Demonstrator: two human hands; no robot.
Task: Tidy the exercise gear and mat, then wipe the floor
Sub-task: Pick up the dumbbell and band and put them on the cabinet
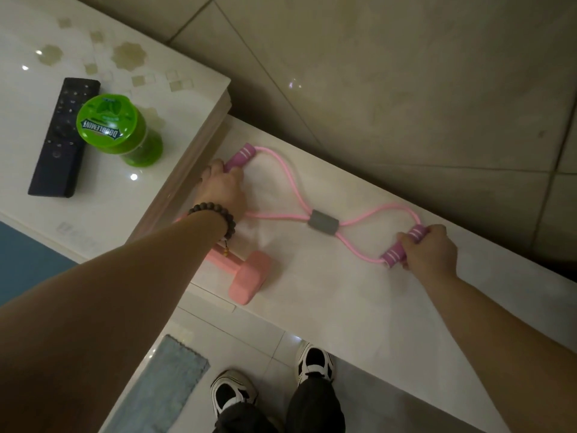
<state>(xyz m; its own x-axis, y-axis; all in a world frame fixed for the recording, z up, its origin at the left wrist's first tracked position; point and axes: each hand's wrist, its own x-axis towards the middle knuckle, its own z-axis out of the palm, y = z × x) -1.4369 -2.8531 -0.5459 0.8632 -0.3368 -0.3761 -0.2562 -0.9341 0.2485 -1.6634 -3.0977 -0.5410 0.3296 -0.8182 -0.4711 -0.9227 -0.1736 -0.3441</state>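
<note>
Head view, left hand: the left hand (222, 189), wearing a dark beaded bracelet (215, 215) at the wrist, is curling its fingers round the purple foam handle (239, 157) at the ten o'clock end of the band.
Head view, right hand: the right hand (429, 250) is gripping the other purple foam handle (402, 249) at the four o'clock end.
Band: the pink figure-eight rubber resistance band (292, 182) is lying stretched flat on the white glossy ledge (359, 295), its grey centre sleeve (323, 222) sitting between the two hands.
Dumbbell: a pink hex-ended dumbbell (248, 278) is resting on the ledge at seven o'clock of the band, partly hidden under the left forearm.
Raised table: at ten o'clock, a black remote control (57, 145) is lying just beside a green lidded plastic tub (120, 131) on the white patterned tabletop (150, 45).
Floor: a grey-blue cloth (165, 385) is lying at six o'clock, near two black-and-white sneakers (314, 364).
Mat: a blue surface (25, 260) is showing at nine o'clock; whether it is the mat I cannot tell.
</note>
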